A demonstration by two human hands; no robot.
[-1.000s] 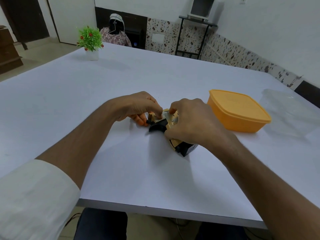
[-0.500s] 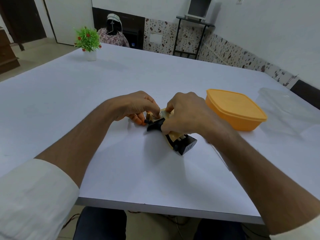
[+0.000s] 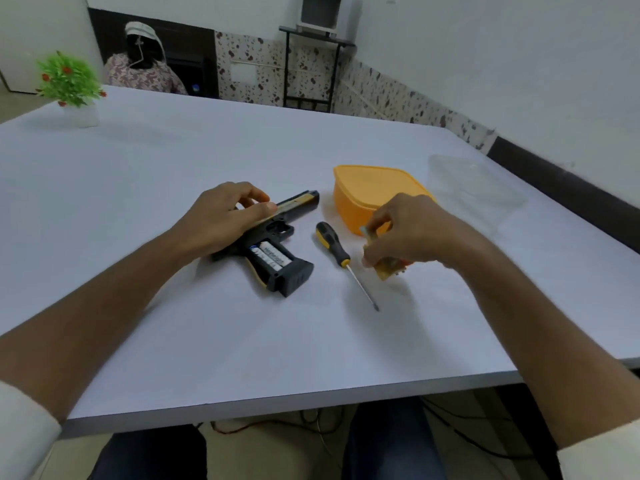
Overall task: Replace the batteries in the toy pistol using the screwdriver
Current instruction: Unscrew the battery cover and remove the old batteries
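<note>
The left hand (image 3: 228, 216) lies curled over the slide of the toy pistol (image 3: 277, 244), gripping it flat on the white surface (image 3: 173, 323), while the right hand (image 3: 408, 233), well apart to the right, pinches a small gold cover piece (image 3: 389, 268) just above the surface. The pistol's long axis runs from near left to far right, muzzle toward the orange container (image 3: 363, 192), its grip angled near and right with two batteries (image 3: 272, 256) exposed. Between the hands lies the screwdriver (image 3: 343, 261), handle far, tip pointing near and right.
</note>
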